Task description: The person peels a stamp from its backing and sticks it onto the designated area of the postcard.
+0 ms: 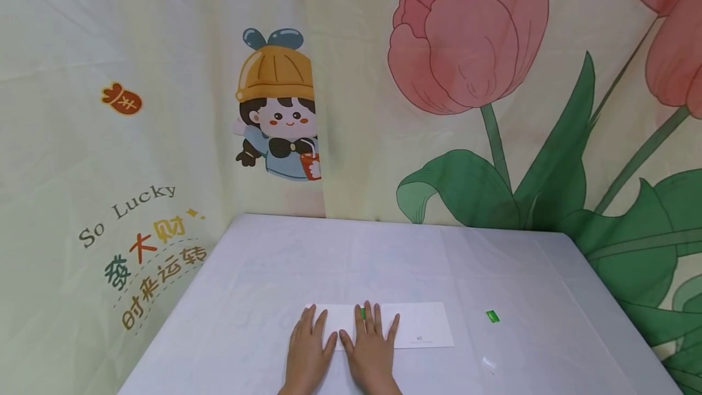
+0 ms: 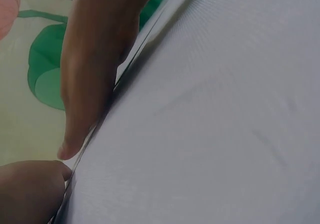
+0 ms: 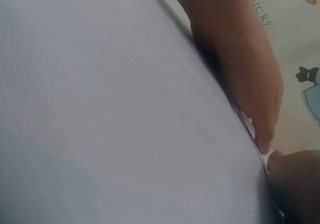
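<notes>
A long white paper piece (image 1: 422,322), perhaps a card or envelope, lies flat on the white table with a small grey logo near its lower right. My left hand (image 1: 307,349) rests on its left end, fingers extended. Beside it, my right hand (image 1: 373,352) presses on the middle with fingers spread; the two thumbs nearly meet. A bit of green (image 1: 362,313) shows between the right fingers, mostly hidden. Both wrist views look low along the tabletop, with the right hand (image 2: 95,68) in the left one and the left hand (image 3: 245,63) in the right one.
A small green rectangular piece (image 1: 492,316) lies on the table (image 1: 384,261) right of the paper. Farther forward on the right is a shiny clear spot (image 1: 489,364). Printed curtains (image 1: 356,108) with tulips and a cartoon figure hang behind the table.
</notes>
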`<state>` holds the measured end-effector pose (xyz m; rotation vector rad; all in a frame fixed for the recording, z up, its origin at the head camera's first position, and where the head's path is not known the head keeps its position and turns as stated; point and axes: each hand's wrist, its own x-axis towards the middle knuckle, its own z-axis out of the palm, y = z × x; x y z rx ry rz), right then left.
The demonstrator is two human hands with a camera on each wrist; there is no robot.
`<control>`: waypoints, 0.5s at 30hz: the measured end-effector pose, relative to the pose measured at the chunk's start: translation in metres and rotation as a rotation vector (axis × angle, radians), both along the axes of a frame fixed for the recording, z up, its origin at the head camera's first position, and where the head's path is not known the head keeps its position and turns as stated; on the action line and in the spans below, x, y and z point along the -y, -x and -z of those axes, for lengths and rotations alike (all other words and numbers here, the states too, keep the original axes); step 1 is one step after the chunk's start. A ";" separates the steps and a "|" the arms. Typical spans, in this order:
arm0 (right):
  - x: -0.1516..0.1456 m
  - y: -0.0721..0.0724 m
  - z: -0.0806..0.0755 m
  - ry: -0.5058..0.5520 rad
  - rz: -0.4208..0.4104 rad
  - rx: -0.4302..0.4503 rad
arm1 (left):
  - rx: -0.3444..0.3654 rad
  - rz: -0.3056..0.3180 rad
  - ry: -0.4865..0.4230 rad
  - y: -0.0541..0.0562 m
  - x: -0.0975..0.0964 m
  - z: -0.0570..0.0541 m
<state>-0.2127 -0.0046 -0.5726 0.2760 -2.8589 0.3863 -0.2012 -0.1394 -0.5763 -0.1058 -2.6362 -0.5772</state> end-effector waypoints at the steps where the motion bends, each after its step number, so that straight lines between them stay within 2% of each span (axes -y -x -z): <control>1: 0.001 0.000 0.000 -0.008 0.001 -0.013 | 0.005 0.000 0.001 0.001 0.000 0.000; 8: 0.005 0.002 -0.001 -0.086 -0.002 -0.062 | 0.005 -0.012 0.019 0.004 0.005 0.002; 12: 0.002 0.001 -0.003 -0.097 -0.009 -0.035 | 0.051 -0.013 0.012 0.003 0.003 0.003; 15: -0.003 0.001 -0.004 -0.060 -0.032 -0.018 | 0.084 -0.016 0.017 0.003 0.003 0.004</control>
